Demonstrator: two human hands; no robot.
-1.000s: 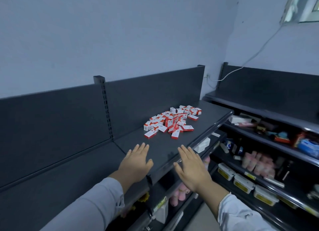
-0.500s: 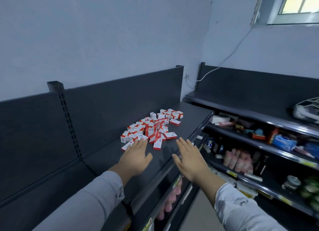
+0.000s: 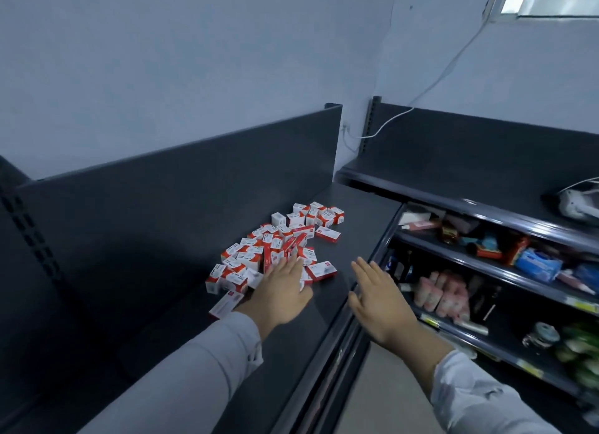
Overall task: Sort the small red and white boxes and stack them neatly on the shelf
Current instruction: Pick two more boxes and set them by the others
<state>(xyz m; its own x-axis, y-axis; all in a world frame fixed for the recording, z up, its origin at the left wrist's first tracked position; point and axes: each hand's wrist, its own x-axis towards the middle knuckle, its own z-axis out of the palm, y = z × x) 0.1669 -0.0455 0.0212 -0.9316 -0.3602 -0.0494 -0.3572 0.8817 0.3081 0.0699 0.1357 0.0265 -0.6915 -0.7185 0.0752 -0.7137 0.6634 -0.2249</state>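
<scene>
A loose heap of several small red and white boxes [image 3: 275,242] lies on the dark top shelf [image 3: 356,213], near its back panel. My left hand [image 3: 281,292] is flat and open, palm down, its fingertips over the near edge of the heap. One box [image 3: 226,304] lies just left of that wrist. To the right, my right hand [image 3: 379,299] hovers open, palm down, over the shelf's front edge, holding nothing. Another box [image 3: 322,270] lies between the two hands.
The shelf's dark back panel [image 3: 181,187] rises behind the boxes. A second shelving unit [image 3: 486,206] stands at right angles on the right, its lower shelves filled with packaged goods. A white cable [image 3: 434,86] runs down the wall. A white device [image 3: 577,203] sits at far right.
Both hands have moved forward towards the heap; my left hand now reaches its near edge. The view has shifted closer and to the right.
</scene>
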